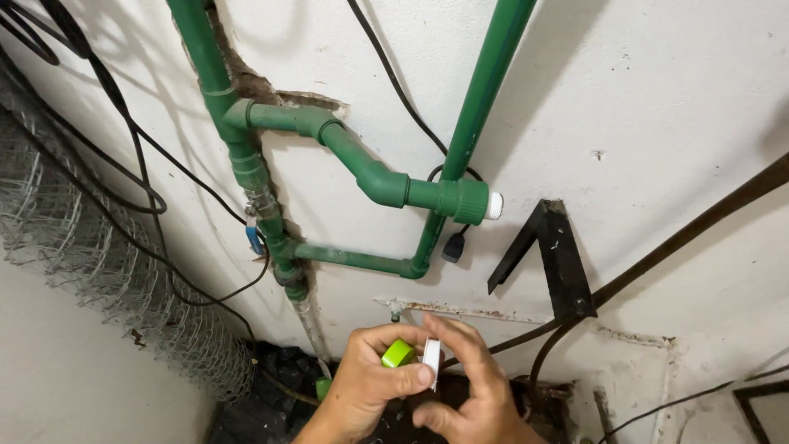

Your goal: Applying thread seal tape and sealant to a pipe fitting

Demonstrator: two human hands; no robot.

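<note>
Both hands low centre, close together, fingers touching. Left hand (pixel 366 382) curls around a small bright green cap (pixel 399 353), thumb and fingers closed on it. Right hand (pixel 468 386) pinches a small white roll of tape (pixel 431 359) edge-on between thumb and fingertips, just beside the green cap.

Above them on the white wall (pixel 657 99): green pipes (pixel 362 168) with elbows, one branch ending in a fitting with a white tip (pixel 493 205), open end facing right. Black bracket (pixel 551 255) to its right. Black cables (pixel 131 156) hang down the wall; wire mesh (pixel 99 271) at left.
</note>
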